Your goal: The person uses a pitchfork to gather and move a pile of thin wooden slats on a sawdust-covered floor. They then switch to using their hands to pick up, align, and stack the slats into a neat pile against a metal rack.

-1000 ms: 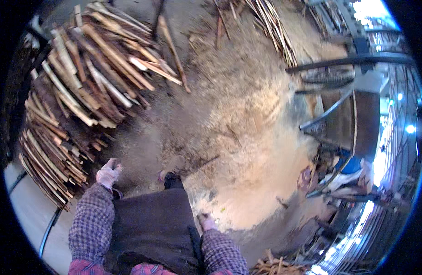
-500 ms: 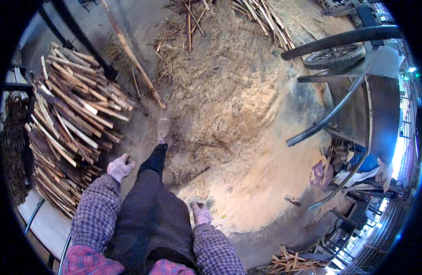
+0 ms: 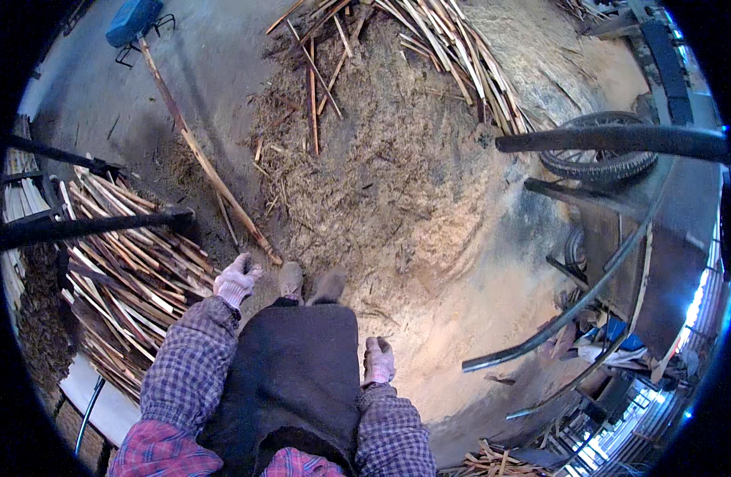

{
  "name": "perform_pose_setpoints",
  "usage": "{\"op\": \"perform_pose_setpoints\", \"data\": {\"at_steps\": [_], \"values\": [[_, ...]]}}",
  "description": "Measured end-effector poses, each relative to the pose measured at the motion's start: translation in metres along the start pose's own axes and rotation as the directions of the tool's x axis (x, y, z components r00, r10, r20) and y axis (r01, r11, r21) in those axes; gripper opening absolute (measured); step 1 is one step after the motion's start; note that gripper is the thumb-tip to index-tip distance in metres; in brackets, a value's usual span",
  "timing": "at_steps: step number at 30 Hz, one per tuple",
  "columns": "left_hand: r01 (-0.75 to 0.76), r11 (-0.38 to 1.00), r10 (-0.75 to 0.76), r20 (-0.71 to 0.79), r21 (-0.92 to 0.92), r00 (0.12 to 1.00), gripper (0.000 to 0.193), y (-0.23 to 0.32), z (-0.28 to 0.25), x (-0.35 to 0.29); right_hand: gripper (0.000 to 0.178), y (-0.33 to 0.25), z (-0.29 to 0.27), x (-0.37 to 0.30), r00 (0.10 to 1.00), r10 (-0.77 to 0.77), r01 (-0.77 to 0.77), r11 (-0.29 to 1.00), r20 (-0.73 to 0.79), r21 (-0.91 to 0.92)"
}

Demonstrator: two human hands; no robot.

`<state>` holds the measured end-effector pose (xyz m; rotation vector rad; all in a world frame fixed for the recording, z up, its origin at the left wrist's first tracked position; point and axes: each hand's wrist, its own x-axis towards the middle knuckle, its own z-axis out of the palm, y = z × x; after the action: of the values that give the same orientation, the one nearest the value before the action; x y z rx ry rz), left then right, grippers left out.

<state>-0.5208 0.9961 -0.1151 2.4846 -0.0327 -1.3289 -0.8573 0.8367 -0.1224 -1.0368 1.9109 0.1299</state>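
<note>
My left hand [image 3: 237,281], in a pale knit glove, hangs beside the pile of long wooden strips [image 3: 135,262], with thumb and fingers apart and nothing in them. Close to its fingertips is the lower end of a long wooden pole [image 3: 199,151], which I cannot see it touch. My right hand [image 3: 378,362], in a similar glove, hangs by my dark apron [image 3: 294,374] above pale sawdust. Its fingers are loosely bent, with a gap at the thumb and nothing visible between them. Both my shoes [image 3: 291,280] stand at the edge of the sawdust and bark litter [image 3: 365,191].
Another heap of wooden strips [image 3: 453,56] lies ahead. At right stands a cart with a spoked wheel [image 3: 600,151] and jutting curved bars [image 3: 564,310]. Black bars [image 3: 103,226] cross the left pile. A blue object on thin metal legs [image 3: 133,22] is at the pole's far end.
I have stepped forward, bringing my feet together. The pole's end and the left pile are closer to my left hand, and more of the far heap shows. Both hands remain without anything held.
</note>
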Motion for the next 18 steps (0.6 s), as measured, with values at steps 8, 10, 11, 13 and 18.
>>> {"op": "perform_pose_setpoints", "data": {"at_steps": [8, 10, 11, 13, 18], "values": [[0.115, 0.993, -0.116, -0.116, -0.017, 0.986, 0.064, 0.150, -0.024, 0.093, 0.047, -0.190, 0.023, 0.101, 0.990, -0.136, 0.127, 0.967, -0.026, -0.221], [0.183, 0.979, -0.187, -0.043, -0.092, 0.981, 0.067, 0.189, -0.033, 0.129, 0.048, -0.245, 0.034, 0.136, 0.999, -0.025, 0.017, 0.939, -0.020, -0.344], [0.224, 0.966, -0.227, -0.011, -0.131, 0.974, 0.070, 0.207, -0.034, 0.151, 0.048, -0.273, 0.041, 0.160, 1.000, 0.027, -0.031, 0.912, -0.015, -0.409], [0.323, 0.902, -0.320, 0.058, -0.286, 0.946, 0.082, 0.192, -0.013, 0.211, 0.053, -0.358, 0.053, 0.178, 0.987, -0.138, 0.161, 0.799, 0.084, -0.579], [0.294, 0.925, -0.344, -0.204, -0.238, 0.917, 0.099, 0.263, -0.025, 0.298, 0.052, -0.512, 0.106, 0.246, 0.935, -0.263, 0.338, 0.866, 0.239, -0.369]]}}
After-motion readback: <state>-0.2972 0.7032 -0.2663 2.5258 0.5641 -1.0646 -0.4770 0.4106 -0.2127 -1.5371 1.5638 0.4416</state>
